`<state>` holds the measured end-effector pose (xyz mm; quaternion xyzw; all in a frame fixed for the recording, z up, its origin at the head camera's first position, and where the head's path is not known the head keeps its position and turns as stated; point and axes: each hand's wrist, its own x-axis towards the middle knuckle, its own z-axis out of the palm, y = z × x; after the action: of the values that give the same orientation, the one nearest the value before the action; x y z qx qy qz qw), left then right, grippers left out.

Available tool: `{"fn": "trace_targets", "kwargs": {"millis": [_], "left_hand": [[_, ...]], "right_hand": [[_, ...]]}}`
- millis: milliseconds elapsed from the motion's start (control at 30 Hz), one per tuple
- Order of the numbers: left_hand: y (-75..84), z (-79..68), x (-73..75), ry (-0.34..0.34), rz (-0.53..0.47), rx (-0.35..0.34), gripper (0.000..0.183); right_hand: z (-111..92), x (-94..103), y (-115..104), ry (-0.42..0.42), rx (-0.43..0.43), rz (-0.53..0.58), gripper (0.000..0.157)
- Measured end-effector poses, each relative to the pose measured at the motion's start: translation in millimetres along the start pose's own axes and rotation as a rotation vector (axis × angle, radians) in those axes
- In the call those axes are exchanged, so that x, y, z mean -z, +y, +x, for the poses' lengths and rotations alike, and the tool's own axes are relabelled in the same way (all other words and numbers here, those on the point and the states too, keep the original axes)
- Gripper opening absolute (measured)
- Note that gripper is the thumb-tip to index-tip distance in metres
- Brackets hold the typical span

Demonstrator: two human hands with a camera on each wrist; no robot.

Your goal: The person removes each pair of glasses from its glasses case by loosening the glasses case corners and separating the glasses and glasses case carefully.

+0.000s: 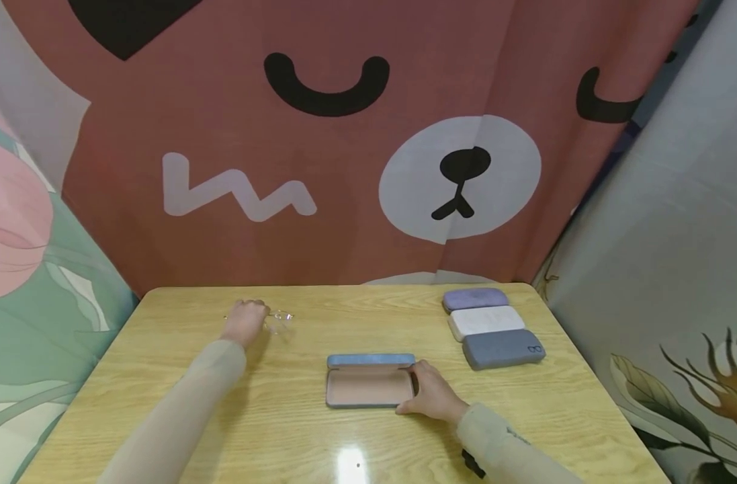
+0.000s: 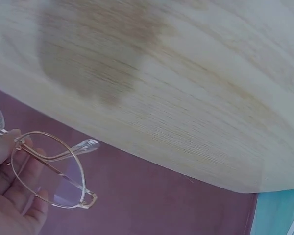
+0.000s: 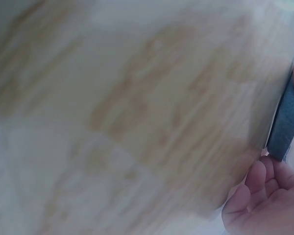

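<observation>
My left arm (image 1: pixel 177 410), in a pale cream fabric sleeve (image 1: pixel 223 363), is pointing forward; my left hand (image 1: pixel 244 323) is holding with curled fingers, farther out than my right hand (image 1: pixel 436 396), which is gripping between thumb and fingers. My right arm (image 1: pixel 504 447) is slanting inward.

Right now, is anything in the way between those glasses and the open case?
Nothing visible on the table separates the glasses in the left hand from the open case. Only the raised lid along its far edge might need clearing. The right hand holds its right end; the closed cases lie farther right.
</observation>
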<state>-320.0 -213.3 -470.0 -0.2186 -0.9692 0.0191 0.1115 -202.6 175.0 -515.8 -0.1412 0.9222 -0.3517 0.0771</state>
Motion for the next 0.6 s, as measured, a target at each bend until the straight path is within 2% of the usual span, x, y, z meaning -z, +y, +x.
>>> {"fn": "trace_targets", "kwargs": {"millis": [200,600], "left_hand": [[-4.1,4.5,-6.3,-0.002,0.014,-0.024,0.021],[-8.3,10.6,-7.4,-0.063,0.024,0.012,0.022]], "right_hand": [[0.4,0.9,-0.1,0.005,0.017,-0.011,0.073],[1.8,-0.7,3.0,0.006,0.043,-0.01,0.071]]}}
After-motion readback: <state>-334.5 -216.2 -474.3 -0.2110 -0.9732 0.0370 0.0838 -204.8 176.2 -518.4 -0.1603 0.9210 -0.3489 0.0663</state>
